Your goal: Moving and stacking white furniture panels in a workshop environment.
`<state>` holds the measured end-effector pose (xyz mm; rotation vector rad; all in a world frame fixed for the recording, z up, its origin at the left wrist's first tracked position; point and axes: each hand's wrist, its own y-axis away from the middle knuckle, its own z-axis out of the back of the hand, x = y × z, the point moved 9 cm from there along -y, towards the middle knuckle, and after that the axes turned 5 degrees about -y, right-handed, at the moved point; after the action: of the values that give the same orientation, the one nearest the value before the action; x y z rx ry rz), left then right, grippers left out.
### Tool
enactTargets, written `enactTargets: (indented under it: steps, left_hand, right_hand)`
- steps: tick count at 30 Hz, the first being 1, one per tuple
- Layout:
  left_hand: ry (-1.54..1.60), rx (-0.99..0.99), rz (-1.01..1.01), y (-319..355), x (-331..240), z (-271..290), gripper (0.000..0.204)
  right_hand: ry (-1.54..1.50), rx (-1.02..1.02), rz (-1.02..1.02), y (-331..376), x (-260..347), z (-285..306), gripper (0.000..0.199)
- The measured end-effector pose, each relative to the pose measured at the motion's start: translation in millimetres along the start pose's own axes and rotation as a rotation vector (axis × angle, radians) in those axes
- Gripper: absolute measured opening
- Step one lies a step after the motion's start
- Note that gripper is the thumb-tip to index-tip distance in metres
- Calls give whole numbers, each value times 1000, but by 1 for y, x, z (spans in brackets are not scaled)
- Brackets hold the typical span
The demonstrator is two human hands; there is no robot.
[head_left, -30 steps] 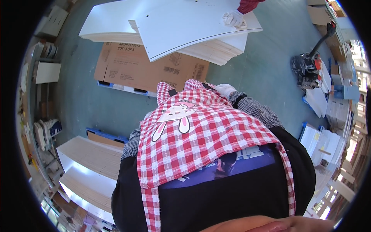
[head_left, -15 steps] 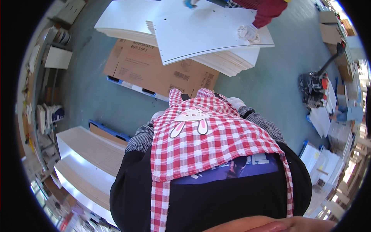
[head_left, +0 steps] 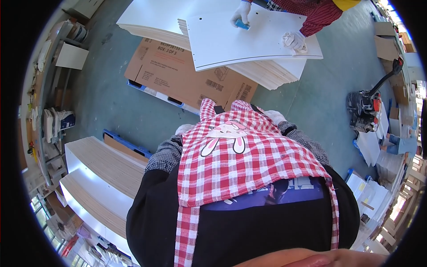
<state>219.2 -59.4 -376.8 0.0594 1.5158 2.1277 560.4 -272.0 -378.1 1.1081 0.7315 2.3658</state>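
Observation:
My left hand [head_left: 183, 129], in a white glove, rests by the left side of my red-and-white checked apron [head_left: 253, 155]. Most of it is hidden behind the cloth. On the apron's other side my right hand [head_left: 275, 117], also white-gloved, lies against the apron edge at my waist; its fingers are hidden. No held thing shows at either hand. Ahead of me, a stack of white panels [head_left: 267, 73] sits on a flat brown carton [head_left: 173, 66]. A top white panel [head_left: 262, 38] lies askew over the stack.
Across the stack a co-worker's gloved hand [head_left: 240, 13] holds a small blue object [head_left: 242, 24]; their other gloved hand [head_left: 294, 42] presses on the panel. More stacked panels [head_left: 102, 164] stand at left. A pallet jack [head_left: 364, 109] is at right, shelving [head_left: 53, 107] at far left.
The co-worker's hand with the blue object has come further into view over the top panel. My view has shifted slightly; my hands stay at my waist.

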Motion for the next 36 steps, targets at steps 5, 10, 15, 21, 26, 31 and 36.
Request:
enactTargets:
  steps: [5,10,15,21,26,31,36]
  left_hand:
    - [-339,22,-45,27,29,43,39]
    - [-319,4,-91,-36,90,41,40]
    - [32,-52,8,-63,137,14,47]
    - [-275,-42,-146,-16,99,48,35]
    - [-342,-25,-120,-13,91,50,37]
    - [-126,56,33,-3,77,58,41]
    - [-120,31,40,-13,83,53,44]
  right_hand:
    - [-19,52,-7,-25,38,-29,31]
    - [133,29,75,-58,54,-59,34]
    - [-76,72,-103,-66,55,-77,38]
    - [-234,15,-20,-75,55,-90,40]
    - [-80,3,-58,-74,63,-71,34]
    - [32,-45,34,-67,78,-53,33]
    - [-57,-51,81,-69,80,-52,34]
